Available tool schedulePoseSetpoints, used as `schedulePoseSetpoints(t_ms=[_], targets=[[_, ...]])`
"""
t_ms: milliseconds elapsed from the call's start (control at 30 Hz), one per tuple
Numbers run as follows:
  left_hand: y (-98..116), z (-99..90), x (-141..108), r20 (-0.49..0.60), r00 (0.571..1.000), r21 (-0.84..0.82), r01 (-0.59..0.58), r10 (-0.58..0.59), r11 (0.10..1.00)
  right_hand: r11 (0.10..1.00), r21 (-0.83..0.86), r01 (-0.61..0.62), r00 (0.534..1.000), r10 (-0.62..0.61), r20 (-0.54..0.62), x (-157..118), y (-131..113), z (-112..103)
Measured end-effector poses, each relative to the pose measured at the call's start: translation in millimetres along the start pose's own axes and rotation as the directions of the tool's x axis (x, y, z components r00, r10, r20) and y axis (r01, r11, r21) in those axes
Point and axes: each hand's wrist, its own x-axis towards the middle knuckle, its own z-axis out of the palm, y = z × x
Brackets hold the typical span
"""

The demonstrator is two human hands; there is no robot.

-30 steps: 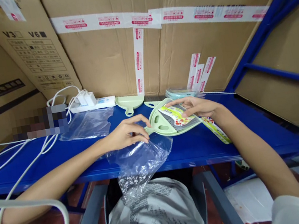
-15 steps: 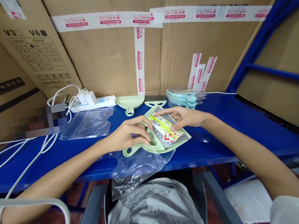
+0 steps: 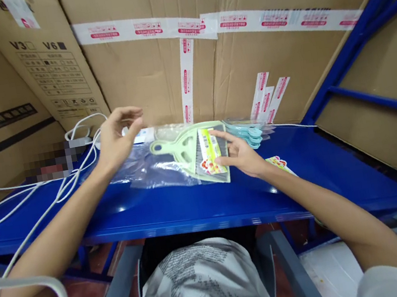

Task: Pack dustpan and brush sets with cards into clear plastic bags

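Observation:
A light green dustpan and brush set (image 3: pixel 184 152) lies over the back half of the blue table, its looped handle pointing left. A yellow and white printed card (image 3: pixel 207 152) rests on its bristles. My right hand (image 3: pixel 240 154) grips the set and card at the right edge, thumb and fingers on the card. Raised above the table at the left, my left hand (image 3: pixel 121 131) holds nothing, with its thumb apart from the curled fingers. Clear plastic bags (image 3: pixel 148 170) spread under and left of the handle.
Packed turquoise items (image 3: pixel 247 132) lie at the back right. Another printed card (image 3: pixel 280 165) is beside my right wrist. White cables (image 3: pixel 56 194) loop across the left side. Cardboard (image 3: pixel 154 74) stands behind the blue table (image 3: pixel 201 209).
The set has moved back and up from the table's front edge, with the bag. My left hand has let go and moved up and left. A second card now shows by my right wrist.

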Motion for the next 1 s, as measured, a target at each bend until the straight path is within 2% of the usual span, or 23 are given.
schedulePoseSetpoints(t_ms=[33, 67, 100, 133, 200, 300, 400, 533, 667, 867, 1000], targets=[[-4, -2.3, 4, -0.017, 0.992, -0.097, 0.121, -0.123, 0.988, 0.999, -0.007, 0.034, 0.999, -0.034, -0.041, 1, -1, -4], [-7, -2.6, 5, 0.038, 0.969, -0.205, 0.248, -0.245, 0.947, 0.998, -0.017, 0.058, 0.996, -0.059, -0.071, 3, -2, -8], [-8, -1.1, 5, 0.139, 0.929, -0.298, 0.370, -0.344, 0.880, 0.997, -0.026, 0.073, 0.993, -0.075, -0.090, 4, -3, -11], [-7, 1.9, 4, 0.244, 0.882, -0.363, 0.468, -0.403, 0.806, 0.996, -0.032, 0.080, 0.992, -0.083, -0.098, 4, -4, -13], [-1, 10.6, -2, 0.391, 0.812, -0.427, 0.577, -0.433, 0.697, 0.996, -0.041, 0.076, 0.993, -0.079, -0.088, 4, -6, -15], [9, 23.3, -12, 0.467, 0.771, -0.458, 0.630, -0.433, 0.627, 0.997, -0.050, 0.058, 0.998, -0.060, -0.037, 2, -4, -10], [9, 30.2, -19, 0.490, 0.736, -0.468, 0.674, -0.467, 0.572, 0.997, -0.051, 0.053, 0.999, -0.053, 0.002, 1, -1, -4], [2, 34.9, -23, 0.476, 0.723, -0.529, 0.690, -0.501, 0.493, 0.993, -0.087, 0.084, 0.995, -0.089, -0.052, 0, -1, 1], [3, 40.5, -27, 0.512, 0.688, -0.559, 0.722, -0.514, 0.409, 0.979, -0.175, 0.102, 0.984, -0.126, -0.126, 1, -5, 0], [9, 41.3, -29, 0.552, 0.661, -0.514, 0.750, -0.509, 0.417, 0.975, -0.194, 0.111, 0.986, -0.132, -0.099, 0, -6, 1], [5, 42.2, -30, 0.534, 0.657, -0.522, 0.751, -0.532, 0.404, 0.968, -0.215, 0.128, 0.985, -0.149, -0.085, -1, -5, 4]])
